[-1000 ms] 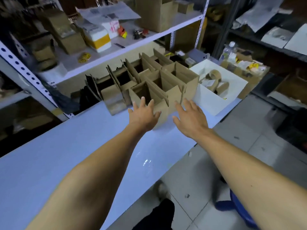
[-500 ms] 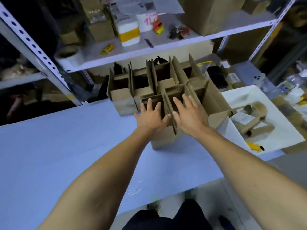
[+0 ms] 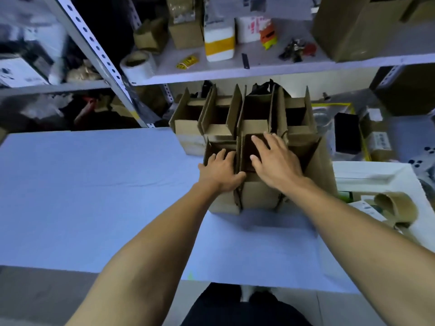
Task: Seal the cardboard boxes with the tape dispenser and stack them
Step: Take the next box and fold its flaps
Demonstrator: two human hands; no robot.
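1. Head view, setting: a storeroom. A pale blue counter (image 3: 82, 184) runs across the frame, with a metal shelf (image 3: 259, 67) above its far edge carrying cartons, a white roll and small oddments.

2. Head view, task items: a cluster of open cardboard boxes (image 3: 235, 118) stands at the 12 o'clock end of the counter, flaps upright, packed touching one another in rows. None appears sealed or stacked. At 3 o'clock lies a white tray (image 3: 376, 170) with a brown tape roll (image 3: 395, 208) at its near side; whether that roll sits in a dispenser cannot be told.

3. Head view, hands: the left hand (image 3: 220, 171) rests on the near-left box (image 3: 223, 203), fingers reaching over its front rim into the opening, thumb against the divider flap; whether it grips the rim cannot be told. The right hand (image 3: 275, 161) is spread flat, fingers straight, over the opening of the near-centre box (image 3: 259, 196), grasping nothing.

4. Judgement, step in hand: picking one box out of the cluster for sealing.

5. Judgement, doing it well: take one box only, by both side walls rather than by a loose flap, since neighbouring flaps interlock and may drag adjacent boxes along. Lift clear, then draw toward 6 o'clock, where bare counter allows folding the flaps flat before taping.
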